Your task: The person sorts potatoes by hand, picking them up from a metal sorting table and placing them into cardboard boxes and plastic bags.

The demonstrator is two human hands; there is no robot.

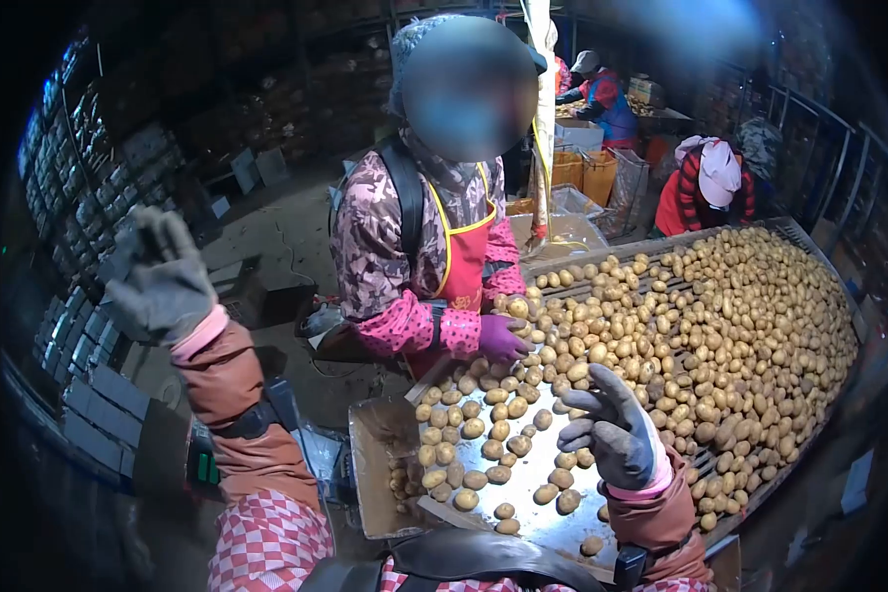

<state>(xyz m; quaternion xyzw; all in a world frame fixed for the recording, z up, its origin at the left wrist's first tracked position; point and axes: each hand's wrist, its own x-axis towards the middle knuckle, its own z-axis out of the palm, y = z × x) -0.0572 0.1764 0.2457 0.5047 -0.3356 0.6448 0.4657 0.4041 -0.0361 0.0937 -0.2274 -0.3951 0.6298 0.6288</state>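
Note:
My left hand, in a grey work glove, is raised at the left, away from the table, with its fingers spread and nothing in it. Over the near part of the sorting table hovers my right hand, gloved in grey, its fingers apart and slightly bent, with no potato in its grasp. Below and around it lie loose potatoes on a shiny metal sheet. A large heap of potatoes covers the slatted right side of the table.
A co-worker in a red apron stands across the table, a purple-gloved hand at the potatoes. Another person in a pink cap bends at the far end. An open cardboard box stands against the table's left end; a white post rises behind.

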